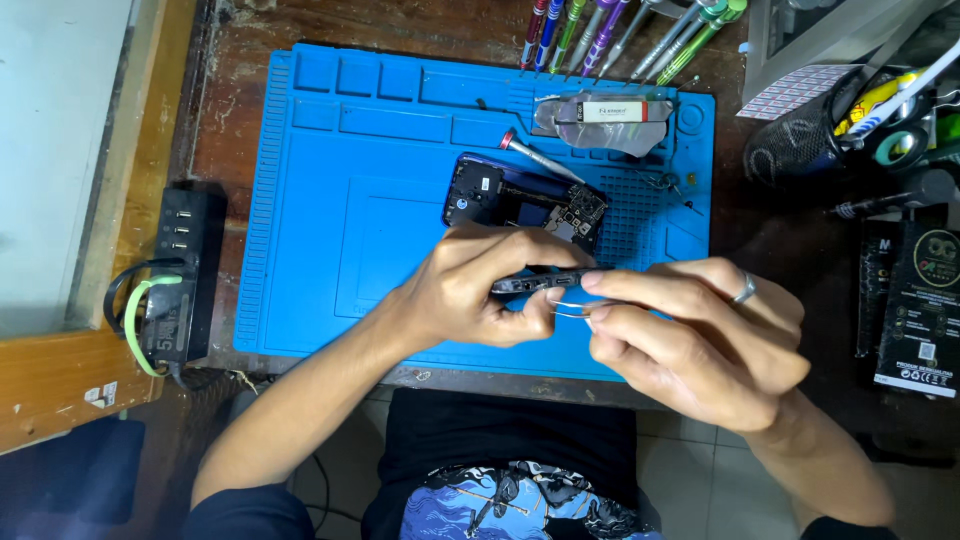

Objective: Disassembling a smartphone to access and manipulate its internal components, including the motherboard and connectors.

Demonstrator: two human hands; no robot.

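Note:
My left hand (478, 290) grips the near end of an opened dark phone (525, 207), tilted up off the blue work mat (320, 230), so its bottom edge with the port faces me. My right hand (690, 335), with a ring on one finger, pinches thin metal tweezers (572, 310) whose tips sit just below that bottom edge. The phone's back is off and its circuit boards show. A silver screwdriver with a red cap (540, 158) lies on the mat just behind the phone.
A crumpled silver pouch with a white label (605, 118) rests at the mat's far edge. Several coloured screwdrivers (620, 30) lie beyond it. A black mesh cup of tools (810, 140) stands at right, black boxes (915, 300) below it. A black power strip (180, 270) sits at left.

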